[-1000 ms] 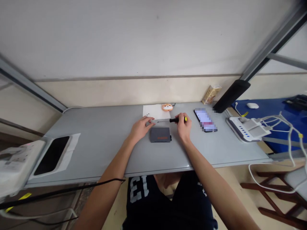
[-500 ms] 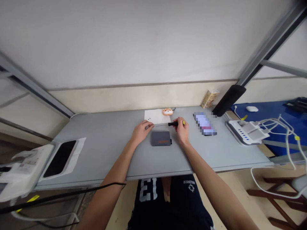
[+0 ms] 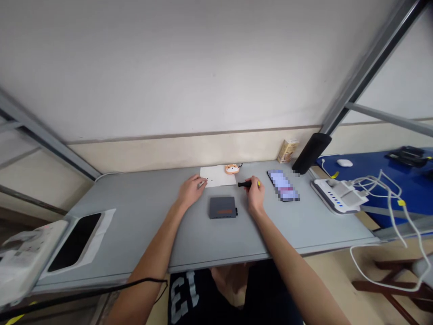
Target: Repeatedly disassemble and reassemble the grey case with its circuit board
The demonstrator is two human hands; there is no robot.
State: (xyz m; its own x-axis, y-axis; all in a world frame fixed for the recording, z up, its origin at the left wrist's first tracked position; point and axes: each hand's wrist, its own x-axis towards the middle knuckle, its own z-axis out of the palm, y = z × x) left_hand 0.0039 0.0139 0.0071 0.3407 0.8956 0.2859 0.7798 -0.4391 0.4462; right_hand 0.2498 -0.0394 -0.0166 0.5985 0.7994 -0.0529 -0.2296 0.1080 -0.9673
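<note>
My right hand [image 3: 256, 193] is closed around a black screwdriver handle [image 3: 246, 184] with a yellow end, above the desk to the right of the paper. At the left edge of the white paper [image 3: 221, 179] my left hand [image 3: 191, 191] has its fingertips pinched on a small, thin item too small to name. Tiny dark dots, like screws, lie on the paper near those fingertips. Between my forearms a flat grey box [image 3: 222, 207] with orange lettering rests on the desk. An orange and white animal-faced case [image 3: 232, 169] sits at the paper's back right.
A phone with a blurred screen [image 3: 283, 185], a small carton [image 3: 287, 151], a black cylinder [image 3: 311, 152] and a white power strip [image 3: 334, 197] with cables stand to the right. A dark tablet [image 3: 75, 242] lies at the left.
My left hand has moved left, away from the screwdriver, and a thin shaft seen between my hands no longer shows. The view has shifted slightly.
</note>
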